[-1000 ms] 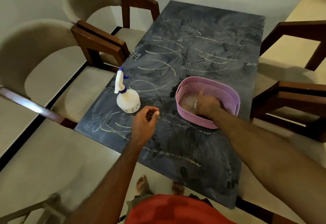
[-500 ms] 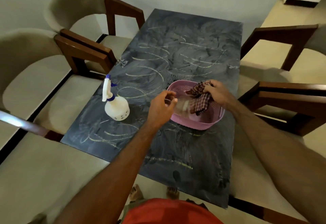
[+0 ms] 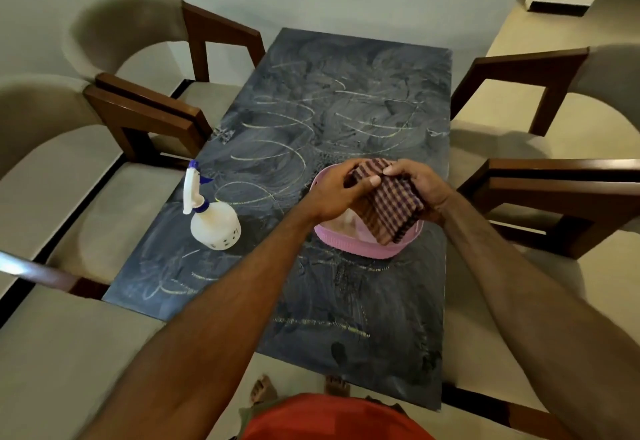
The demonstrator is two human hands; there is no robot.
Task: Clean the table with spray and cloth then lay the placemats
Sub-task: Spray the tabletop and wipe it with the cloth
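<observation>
**A:** Cloth [image 3: 393, 202] status? Left to right pls.

**B:** Spray bottle [image 3: 211, 219] stands upright on the bench [image 3: 346, 301], left of the pink basket [image 3: 349, 247], apart from it, nobody touching it. Left hand [image 3: 341, 188] pinches the cloth's left edge, thumb on top. Right hand [image 3: 420, 185] grips the right edge, fingers curled over it. Cloth is checked, folded, held in the air over the basket, lower end hanging toward the basket's near rim.

**A:** Step?

**B:** Looks like opening the cloth out before wiping. Advice: shake it flat or refold to a pad, keep it off the chalky scribbles until the bench is sprayed. One hand has to let go to fetch the bottle; left is nearer.

**A:** Counts?

**B:** One cloth, one bottle, one basket, four chairs, two each side. Placemats: zero visible. Something pale sits in the basket, can't tell what.
</observation>
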